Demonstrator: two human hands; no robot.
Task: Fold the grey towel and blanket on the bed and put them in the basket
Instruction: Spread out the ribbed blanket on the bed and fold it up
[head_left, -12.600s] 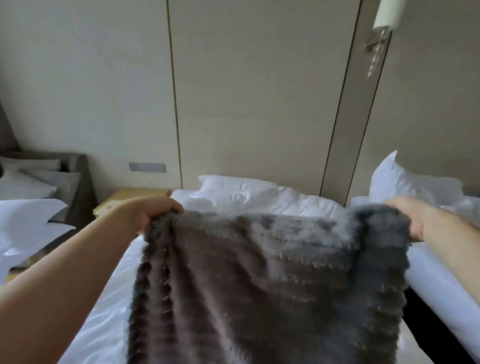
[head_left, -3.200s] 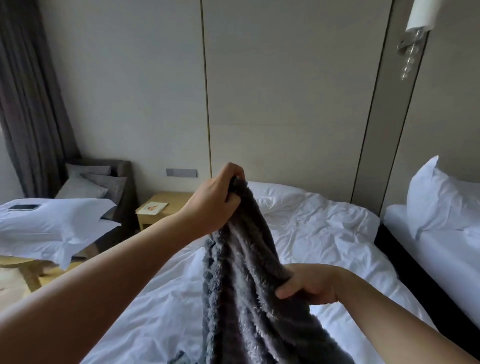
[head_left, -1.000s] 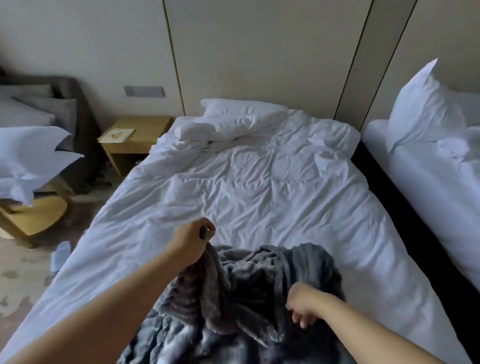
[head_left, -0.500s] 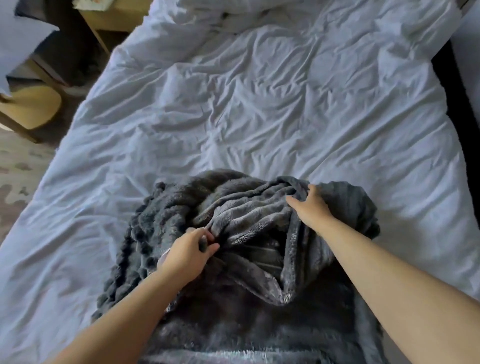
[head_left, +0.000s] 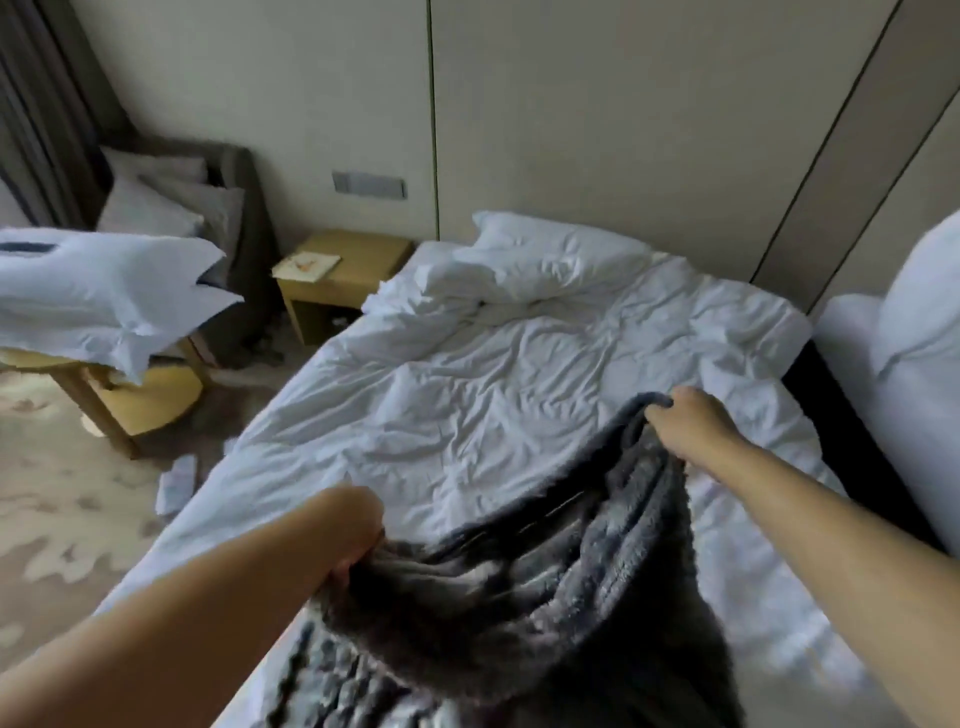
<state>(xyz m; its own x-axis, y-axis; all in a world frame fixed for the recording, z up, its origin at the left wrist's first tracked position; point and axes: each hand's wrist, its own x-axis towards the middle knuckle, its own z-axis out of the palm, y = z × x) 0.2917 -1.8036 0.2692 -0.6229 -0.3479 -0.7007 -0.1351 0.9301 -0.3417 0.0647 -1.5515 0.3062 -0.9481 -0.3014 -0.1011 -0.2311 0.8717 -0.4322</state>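
Half a second ago we had the grey blanket (head_left: 571, 597) bunched in a heap on the near end of the bed (head_left: 467, 405), with both hands down among its folds. Now we have pulled them apart and lifted. One edge of the blanket runs stretched between them, and the rest hangs and trails toward us over the near part of the bed. We read this as opening the cloth out flat for a fresh fold, so the folding is still under way. Nothing is ready for the basket, which we cannot see here, and we cannot see the towel either.

Our left hand (head_left: 353, 530) is near and to the left, with its fingers (head_left: 358, 553) clenched round a corner of the blanket. Our right hand (head_left: 691, 421) is farther off and to the right. Its fingers (head_left: 658, 413) are curled over the raised edge and grip it, with the knuckles toward us. Both hands hold only the blanket, above the white sheet.
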